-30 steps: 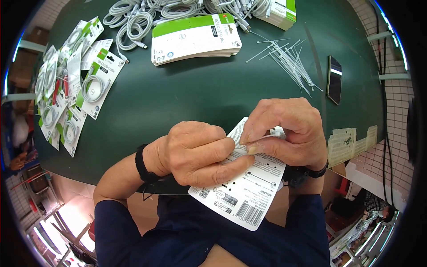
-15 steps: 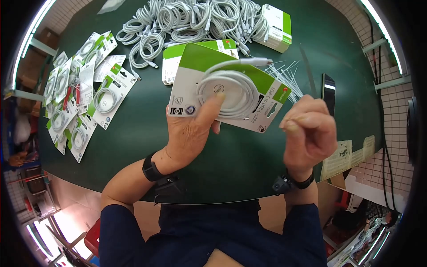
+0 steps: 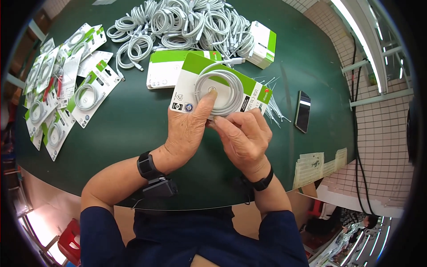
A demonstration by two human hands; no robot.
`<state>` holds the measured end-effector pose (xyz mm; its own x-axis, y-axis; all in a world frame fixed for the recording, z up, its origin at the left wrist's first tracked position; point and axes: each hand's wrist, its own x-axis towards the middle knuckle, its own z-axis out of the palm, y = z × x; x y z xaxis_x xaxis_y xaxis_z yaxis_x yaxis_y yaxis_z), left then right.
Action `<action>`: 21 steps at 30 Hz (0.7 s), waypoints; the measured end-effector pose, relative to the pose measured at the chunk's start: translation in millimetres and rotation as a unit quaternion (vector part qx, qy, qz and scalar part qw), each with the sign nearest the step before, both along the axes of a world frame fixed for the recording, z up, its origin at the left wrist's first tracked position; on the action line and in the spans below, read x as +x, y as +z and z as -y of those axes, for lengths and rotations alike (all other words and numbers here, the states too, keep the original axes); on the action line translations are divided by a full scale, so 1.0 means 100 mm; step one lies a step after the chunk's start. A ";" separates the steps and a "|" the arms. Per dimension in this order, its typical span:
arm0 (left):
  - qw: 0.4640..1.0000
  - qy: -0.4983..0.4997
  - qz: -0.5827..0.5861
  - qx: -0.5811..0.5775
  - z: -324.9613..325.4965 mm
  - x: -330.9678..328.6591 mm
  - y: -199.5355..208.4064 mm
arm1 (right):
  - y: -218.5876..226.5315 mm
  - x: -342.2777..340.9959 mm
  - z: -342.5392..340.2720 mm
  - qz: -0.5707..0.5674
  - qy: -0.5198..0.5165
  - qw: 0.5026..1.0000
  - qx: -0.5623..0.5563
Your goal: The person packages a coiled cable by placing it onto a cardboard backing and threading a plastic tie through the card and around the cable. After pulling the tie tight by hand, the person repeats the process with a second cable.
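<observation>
My left hand [image 3: 184,131] grips the green-and-white card [image 3: 183,86] from its left end, thumb pressing inside the loops of the coiled cable [image 3: 237,94], probably so the coil lies flat and centred. I hold the card raised over the middle of the desk [image 3: 120,147], its printed front up, perhaps so I can see how the cable sits. The fingertips of my right hand [image 3: 248,140] come together at the card's near edge, below the coil; whether they pinch cable, card or something thin, I cannot tell.

The pile of cables [image 3: 189,24] by the far edge and the cable ties [image 3: 276,111] to the right seem placed within easy reach. Loaded cards [image 3: 91,98] overlap along the left edge, a red-handled tool [image 3: 59,84] partly buried among them. My left fingers behind the card are hidden, and the card covers part of the card stack [image 3: 162,73] and some ties.
</observation>
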<state>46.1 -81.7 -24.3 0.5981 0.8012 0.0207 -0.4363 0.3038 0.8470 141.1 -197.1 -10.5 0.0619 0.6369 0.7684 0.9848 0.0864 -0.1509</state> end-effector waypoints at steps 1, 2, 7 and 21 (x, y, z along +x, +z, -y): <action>1.000 0.004 0.005 -0.005 -0.01 -0.01 -0.01 | 0.00 -0.03 0.00 -0.001 -0.010 1.000 -0.007; 1.000 -0.007 0.000 0.001 -0.01 -0.03 -0.02 | -0.01 -0.04 -0.01 -0.003 -0.021 1.000 -0.013; 0.999 -0.028 -0.005 0.036 -0.04 -0.06 -0.06 | -0.09 -0.06 -0.06 0.021 -0.035 0.999 0.006; 0.998 -0.049 -0.027 -0.042 -0.19 -0.09 -0.01 | -0.12 -0.17 -0.03 -0.038 0.110 0.993 0.023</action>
<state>37.1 -63.2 -25.1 0.6726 0.7358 -0.0787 -0.3557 0.4147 0.8376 124.4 -194.4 -22.0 -0.0163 0.6065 0.7950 0.9271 0.3068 -0.2150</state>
